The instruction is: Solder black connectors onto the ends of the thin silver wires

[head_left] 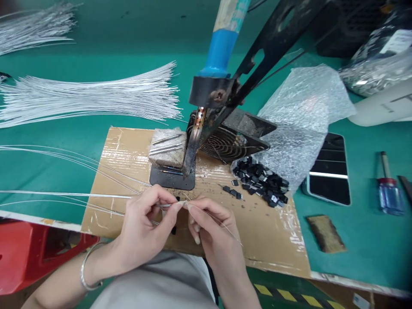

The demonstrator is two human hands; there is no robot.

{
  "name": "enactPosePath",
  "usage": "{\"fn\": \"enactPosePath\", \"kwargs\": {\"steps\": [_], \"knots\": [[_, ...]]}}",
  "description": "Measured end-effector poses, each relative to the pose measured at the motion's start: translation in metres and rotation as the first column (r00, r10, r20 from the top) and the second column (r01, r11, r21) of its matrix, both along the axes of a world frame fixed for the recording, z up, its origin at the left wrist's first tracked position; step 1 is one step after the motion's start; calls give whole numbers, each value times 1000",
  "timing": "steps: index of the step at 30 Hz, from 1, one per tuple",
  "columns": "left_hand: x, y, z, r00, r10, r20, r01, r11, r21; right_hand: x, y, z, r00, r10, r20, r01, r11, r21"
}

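My left hand (149,223) pinches the ends of thin white wires (64,195) that run off to the left across a taped cardboard sheet (267,234). My right hand (210,231) pinches a thin silvery wire (230,231) that slants down to the right. The fingertips of both hands meet just in front of a mounted soldering iron (193,146), whose blue handle (222,47) rises toward the top. A small block (167,148) with metal pins lies beside the iron's tip. A bracelet sits on my left wrist.
A pile of small black parts (262,180) lies right of the iron, by a small fan (227,143) and bubble wrap (302,111). Bundles of white wires (93,94) fan out at the left. A phone (330,176), a blue-handled screwdriver (389,193) and a brown pad (325,234) lie at the right.
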State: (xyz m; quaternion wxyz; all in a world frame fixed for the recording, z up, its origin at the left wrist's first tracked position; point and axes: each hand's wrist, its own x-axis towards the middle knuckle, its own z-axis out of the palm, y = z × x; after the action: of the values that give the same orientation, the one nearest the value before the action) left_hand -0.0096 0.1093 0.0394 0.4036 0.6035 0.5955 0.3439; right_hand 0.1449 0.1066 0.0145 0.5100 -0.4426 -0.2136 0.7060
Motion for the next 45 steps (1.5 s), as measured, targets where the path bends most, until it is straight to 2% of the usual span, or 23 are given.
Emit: {"fn": "enactPosePath", "kwargs": {"steps": [4, 14, 16, 17, 18, 19, 21, 23, 24, 26, 29, 32, 35, 38, 40, 42, 44, 45], "knots": [[2, -3, -1, 1000, 18, 6, -18, 1000, 19, -5, -2, 1, 999, -47, -12, 47, 999, -12], [5, 1, -1, 986, 59, 154, -48, 996, -78, -13, -10, -4, 994, -101, 33, 100, 995, 22], [5, 4, 2, 983, 72, 169, -58, 994, -91, -3, -11, -5, 983, -111, 144, 99, 991, 85], [5, 6, 3, 982, 81, 173, -65, 993, -95, 5, -11, -6, 955, -141, 260, 109, 985, 133], [4, 7, 4, 980, 90, 177, -74, 993, -95, 15, -11, -8, 891, -201, 406, 130, 972, 196], [4, 9, 5, 979, 96, 179, -80, 992, -96, 26, -10, -10, 779, -279, 561, 151, 953, 264], [3, 10, 7, 979, 98, 180, -80, 992, -100, 50, -6, -15, 470, -420, 776, 160, 906, 393], [2, 12, 7, 980, 94, 175, -77, 992, -101, 71, -3, -21, 203, -415, 887, 71, 910, 409], [2, 12, 7, 980, 94, 173, -77, 992, -101, 79, -1, -23, 107, -396, 912, 8, 917, 398], [1, 12, 8, 979, 102, 174, -85, 991, -99, 89, 1, -25, -9, -378, 926, -121, 919, 375], [0, 12, 9, 980, 107, 169, -91, 991, -103, 93, 1, -22, -82, -443, 893, -280, 870, 406], [0, 12, 9, 983, 101, 150, -86, 991, -103, 95, 0, -20, -134, -494, 859, -374, 828, 418], [-1, 13, 10, 987, 97, 131, -86, 992, -90, 100, 2, -22, -138, -472, 870, -348, 846, 404], [-1, 13, 10, 988, 97, 118, -87, 993, -85, 104, 2, -26, -54, -376, 925, -202, 911, 358], [-2, 13, 11, 989, 96, 112, -86, 992, -91, 101, 0, -25, 93, -336, 937, -47, 939, 341], [-3, 14, 11, 989, 95, 111, -84, 991, -102, 93, -2, -22, 278, -350, 894, 107, 937, 334], [-4, 15, 13, 988, 97, 121, -84, 990, -110, 82, -3, -16, 438, -392, 809, 197, 920, 339], [-4, 15, 13, 987, 96, 126, -82, 990, -111, 75, -4, -14, 493, -407, 769, 213, 913, 347]]}}
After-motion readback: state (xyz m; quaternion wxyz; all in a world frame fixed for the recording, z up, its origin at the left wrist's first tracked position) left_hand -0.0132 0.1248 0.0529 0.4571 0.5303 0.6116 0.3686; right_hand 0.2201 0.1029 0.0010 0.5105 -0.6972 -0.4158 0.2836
